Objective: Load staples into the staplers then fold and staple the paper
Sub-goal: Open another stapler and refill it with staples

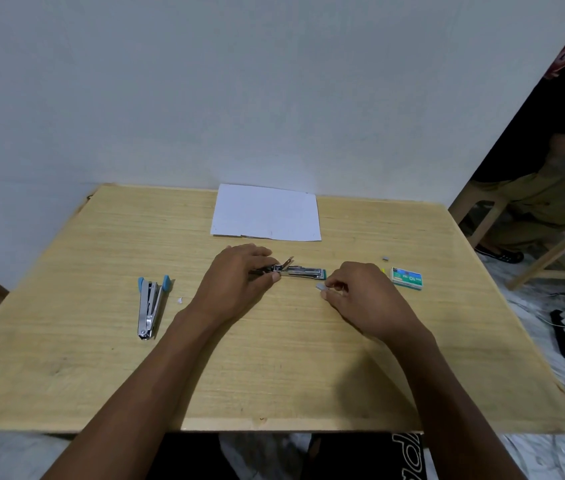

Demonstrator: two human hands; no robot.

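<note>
From my head camera I count two staplers on the wooden table (101, 375). One, with a green tip (303, 271), lies opened flat at the middle of the table, its metal channel pointing right; my left hand (236, 275) is closed around its left end, thumb and fingers pinching it from both sides. The other stapler, with blue ends (151, 306), lies well apart to the left, splayed open in a narrow V, touched by neither hand.

My right hand (357, 292) rests just right of the green stapler's tip, fingers curled in, with thumb and forefinger pinched on one small grey strip of staples (322, 287). The strip sits low, just below and beside the stapler's right end; I cannot tell whether it touches the table.

There is one staple box (407, 278), green and white, lying just right of my right hand. One small grey bit (385, 259), perhaps a loose piece of staples, lies near the box's far left corner. One sheet of white paper (265, 213) lies flat at the far edge of the table, against the wall, unfolded. One tiny white scrap (180, 300) lies just right of the blue stapler.

At the right edge of the view, one other person (551, 161) sits beside the table.
</note>
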